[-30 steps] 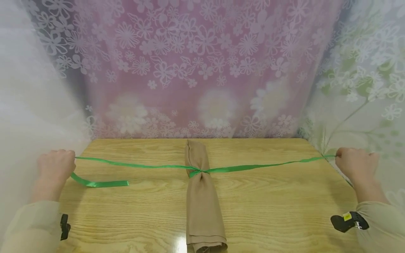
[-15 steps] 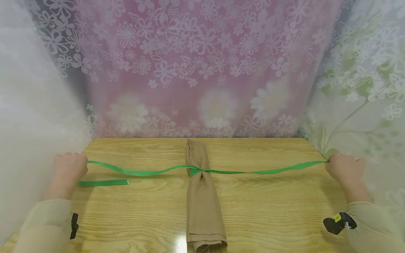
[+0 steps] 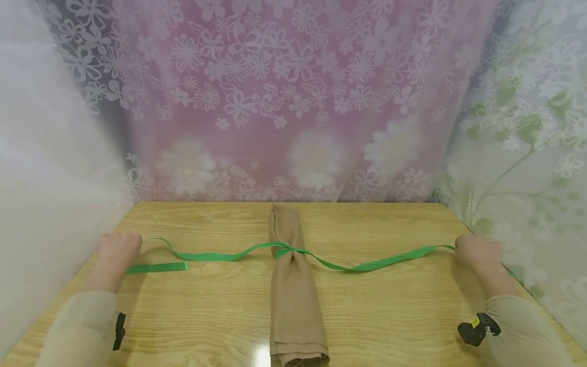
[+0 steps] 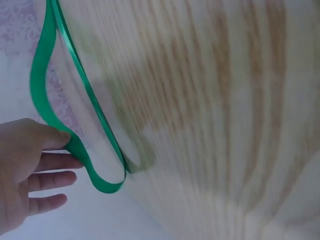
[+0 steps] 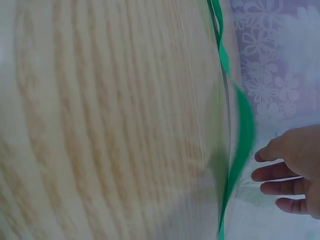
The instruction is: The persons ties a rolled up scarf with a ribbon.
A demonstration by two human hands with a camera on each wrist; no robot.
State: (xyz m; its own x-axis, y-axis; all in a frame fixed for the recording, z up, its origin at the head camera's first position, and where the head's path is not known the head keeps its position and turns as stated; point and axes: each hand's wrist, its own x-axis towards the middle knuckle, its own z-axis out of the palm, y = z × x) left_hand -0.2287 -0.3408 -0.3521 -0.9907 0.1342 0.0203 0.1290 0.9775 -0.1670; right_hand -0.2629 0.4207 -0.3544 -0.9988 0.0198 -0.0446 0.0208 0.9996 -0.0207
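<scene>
A brown folded cloth (image 3: 297,300) stands lengthwise on the table, cinched in the middle by a knotted green ribbon (image 3: 206,257). At the left, my left hand (image 3: 120,248) is at one end of the ribbon; in the left wrist view the thumb and index finger are apart, their tips touching the ribbon (image 4: 42,85), the other fingers relaxed. At the right, my right hand (image 3: 478,251) is beside the other end. The right wrist view shows its fingers (image 5: 272,171) spread and straight, apart from the blurred ribbon (image 5: 245,127).
The wood-grain table (image 3: 390,311) carries the cloth and the slack ribbon. A pink floral curtain (image 3: 293,102) hangs behind, with a pale sheet (image 3: 55,153) at the left and a leaf-patterned one (image 3: 527,168) at the right. Black wrist cameras (image 3: 479,329) sit at both sleeves.
Both hands have moved inward and slightly down towards the cloth. The ribbon ends have gone from taut to slack, sagging in waves onto the table. The cloth has not moved.
</scene>
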